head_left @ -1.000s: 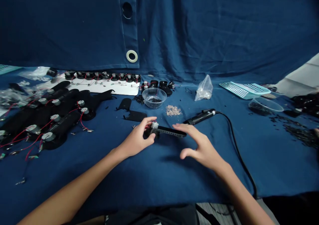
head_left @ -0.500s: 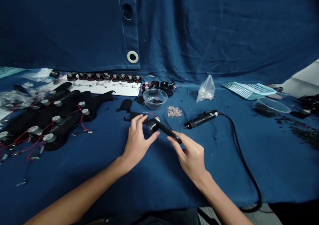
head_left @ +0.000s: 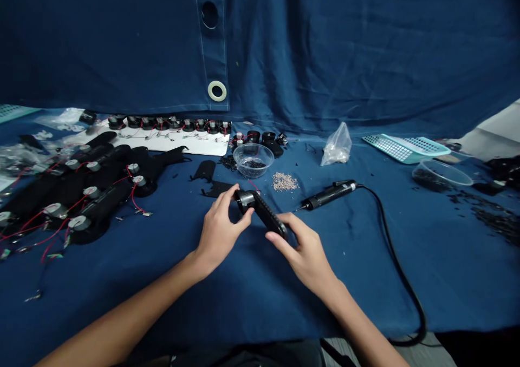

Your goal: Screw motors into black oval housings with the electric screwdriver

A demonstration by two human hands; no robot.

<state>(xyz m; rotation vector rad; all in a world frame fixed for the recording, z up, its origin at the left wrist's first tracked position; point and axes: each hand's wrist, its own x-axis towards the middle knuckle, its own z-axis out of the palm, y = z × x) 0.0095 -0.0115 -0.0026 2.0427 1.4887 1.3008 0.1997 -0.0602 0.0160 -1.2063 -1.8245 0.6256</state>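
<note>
Left hand [head_left: 219,230] in narrow grip on the motor [head_left: 245,200] of black strip [head_left: 266,214], right hand [head_left: 306,257] in narrow grip on strip's far end, electric screwdriver [head_left: 327,195] lying near.

I hold the motor strap [head_left: 262,213] between my left hand [head_left: 219,226] and my right hand [head_left: 306,259], and just right of them lies an electric screwdriver [head_left: 327,195], its cable [head_left: 400,264] running toward me. Beyond my hands sits a bowl [head_left: 253,159], with a heap of small screws [head_left: 285,181] to its right and a plastic bag [head_left: 337,146] farther right, then a perforated tray [head_left: 406,148] and a tub [head_left: 442,173]. To my left lie more motor straps [head_left: 97,199], with a row of motors [head_left: 170,123] on a board [head_left: 203,148] behind them.
</note>
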